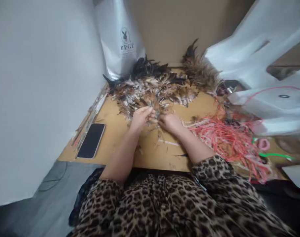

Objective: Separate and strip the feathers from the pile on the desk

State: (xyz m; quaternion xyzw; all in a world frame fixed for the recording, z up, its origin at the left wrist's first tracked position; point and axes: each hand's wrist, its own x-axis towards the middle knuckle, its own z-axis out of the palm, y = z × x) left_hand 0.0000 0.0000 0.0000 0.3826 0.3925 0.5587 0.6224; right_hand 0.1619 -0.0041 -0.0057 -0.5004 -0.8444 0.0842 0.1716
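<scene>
My left hand (142, 118) is closed in a pinch, thumb uppermost, on small brown-grey feathers (152, 104). Close beside it, my right hand (171, 122) has its fingers curled together at the lower end of the same tuft; its fingertips are partly hidden and slightly blurred. Both hands are just above the table, at the near edge of a wide heap of loose feathers (145, 87) in brown, white and black. Thin wisps hang and lie below the fingers.
A tan table (152, 158) carries a phone (92, 141) at left and tangled red-pink strings (229, 141) at right. A brown feather bundle (201, 74) lies behind. White bags (243, 49) crowd the right; a printed white bag (117, 39) stands at back left beside a white wall (46, 82).
</scene>
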